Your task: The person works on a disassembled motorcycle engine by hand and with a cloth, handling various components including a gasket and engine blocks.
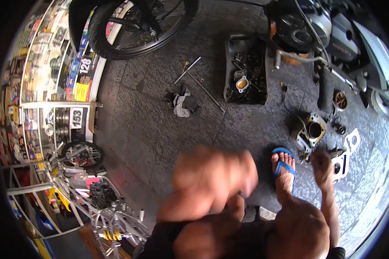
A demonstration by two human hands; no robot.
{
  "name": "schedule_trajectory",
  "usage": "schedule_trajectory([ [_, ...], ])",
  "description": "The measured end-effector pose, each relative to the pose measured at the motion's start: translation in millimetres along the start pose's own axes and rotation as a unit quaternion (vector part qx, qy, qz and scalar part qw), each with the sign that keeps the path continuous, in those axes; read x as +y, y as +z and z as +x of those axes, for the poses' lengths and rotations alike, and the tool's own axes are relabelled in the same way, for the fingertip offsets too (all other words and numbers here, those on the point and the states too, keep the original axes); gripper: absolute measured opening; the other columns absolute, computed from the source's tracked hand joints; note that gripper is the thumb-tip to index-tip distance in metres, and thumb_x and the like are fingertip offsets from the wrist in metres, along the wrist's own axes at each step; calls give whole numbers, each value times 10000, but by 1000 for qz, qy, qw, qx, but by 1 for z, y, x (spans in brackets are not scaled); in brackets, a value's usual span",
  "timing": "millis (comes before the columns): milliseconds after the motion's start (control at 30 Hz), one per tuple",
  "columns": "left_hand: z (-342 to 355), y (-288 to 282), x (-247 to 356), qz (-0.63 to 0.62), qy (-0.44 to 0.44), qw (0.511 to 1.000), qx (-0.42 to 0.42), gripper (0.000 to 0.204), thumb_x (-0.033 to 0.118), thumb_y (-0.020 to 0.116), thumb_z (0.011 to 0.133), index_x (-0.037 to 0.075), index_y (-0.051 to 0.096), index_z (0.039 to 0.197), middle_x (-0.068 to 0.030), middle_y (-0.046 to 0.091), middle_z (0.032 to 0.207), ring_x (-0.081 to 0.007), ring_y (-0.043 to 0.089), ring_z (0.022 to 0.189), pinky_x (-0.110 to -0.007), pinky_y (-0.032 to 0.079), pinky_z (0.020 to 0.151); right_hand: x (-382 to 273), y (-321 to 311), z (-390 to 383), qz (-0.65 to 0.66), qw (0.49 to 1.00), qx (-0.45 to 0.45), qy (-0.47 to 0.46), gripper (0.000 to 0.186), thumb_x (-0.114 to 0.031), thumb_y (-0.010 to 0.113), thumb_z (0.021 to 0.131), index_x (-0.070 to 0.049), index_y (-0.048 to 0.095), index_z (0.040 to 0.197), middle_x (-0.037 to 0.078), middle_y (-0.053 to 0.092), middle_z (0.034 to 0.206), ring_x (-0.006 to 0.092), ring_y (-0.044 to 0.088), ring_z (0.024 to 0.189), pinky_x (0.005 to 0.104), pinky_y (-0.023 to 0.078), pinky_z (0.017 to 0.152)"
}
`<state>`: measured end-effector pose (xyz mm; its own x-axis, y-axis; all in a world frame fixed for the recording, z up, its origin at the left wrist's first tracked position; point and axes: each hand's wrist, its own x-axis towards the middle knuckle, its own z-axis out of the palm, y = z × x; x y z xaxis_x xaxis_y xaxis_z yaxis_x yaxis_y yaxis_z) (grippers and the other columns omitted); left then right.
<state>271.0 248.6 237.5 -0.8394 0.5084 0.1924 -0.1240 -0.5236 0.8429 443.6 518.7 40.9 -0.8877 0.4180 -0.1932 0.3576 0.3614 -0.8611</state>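
Note:
My left hand is raised close to the camera above my left knee, smeared by motion. I cannot make out its fingers well or see anything held in it. Down at floor level to the right of my foot, my right hand reaches among engine parts, its fingers dark and mostly hidden. Just beyond it sits a metal engine cylinder with a round bore. To its right lie a dark metal part, a pale flat gasket and another gasket.
A black tray of loose parts stands ahead, near a T-handle wrench and a crumpled grey rag. A motorcycle is at far right, a wheel at far left. Shelves and a metal frame line the left.

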Motion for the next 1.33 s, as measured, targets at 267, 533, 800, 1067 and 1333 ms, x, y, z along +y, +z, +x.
schedule_trajectory([
  [267, -21, -302, -147, 830, -90, 481, 267, 737, 319, 750, 778, 66, 446, 1400, -250, 517, 1281, -412, 488, 1193, -497, 433, 985, -32, 40, -3, -61, 987, -140, 51, 160, -136, 676, 858, 12, 696, 919, 203, 707, 866, 297, 717, 800, 370, 544, 712],
  [533, -24, -357, -117, 695, -174, 556, 421, 385, 318, 615, 945, -26, 614, 1117, -228, 636, 1020, -371, 621, 932, -471, 481, 801, -69, 84, 36, -85, 950, -294, 62, 263, -244, 657, 875, -12, 693, 995, 171, 717, 838, 281, 717, 728, 358, 548, 691],
  [800, -68, -195, -48, 292, -13, 843, 452, 307, 259, 595, 974, -39, 604, 1047, -56, 615, 956, -138, 569, 908, -323, 462, 821, -113, 181, 78, 168, 912, -352, 127, 476, -429, 595, 946, -20, 622, 1189, 157, 701, 987, 204, 651, 856, 353, 514, 768],
  [1067, -112, -105, -102, 271, -78, 902, 326, 434, 206, 621, 924, -65, 515, 1246, -120, 589, 1159, -184, 575, 1016, -327, 472, 878, -146, 203, 29, 98, 891, -434, 93, 492, -388, 527, 975, -20, 568, 1299, 183, 687, 991, 231, 687, 814, 338, 554, 717],
  [1333, -113, -98, -99, 93, -82, 883, 452, 333, 288, 630, 957, -1, 571, 1112, -79, 603, 1014, -182, 596, 935, -309, 485, 827, -152, 177, 19, 205, 861, -466, -15, 457, -311, 543, 949, -18, 570, 1300, 201, 666, 1155, 307, 624, 1108, 345, 471, 955],
])
